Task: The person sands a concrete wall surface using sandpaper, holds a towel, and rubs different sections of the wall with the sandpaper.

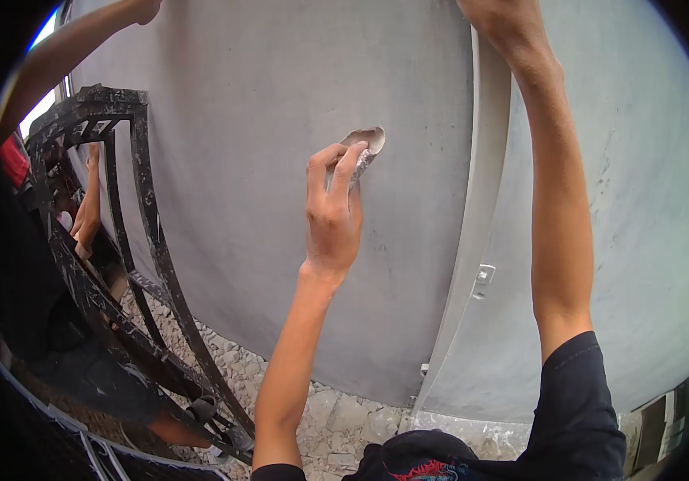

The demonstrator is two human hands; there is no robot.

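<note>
My left hand is raised in front of the grey wall, its fingers closed around a small hollow, whitish-grey scoop-like piece. The piece has a rough, crusted edge, and its exact kind is unclear. At the top edge, my right hand reaches up beside the upright strip on the wall. Its fingers are cut off by the frame, so what they hold or touch is hidden.
At left, a black paint-spattered metal frame stands close to the wall. Another person's arm reaches in at upper left, and a second arm shows behind the frame. Broken stones cover the ground. A small metal bracket sticks out beside the strip.
</note>
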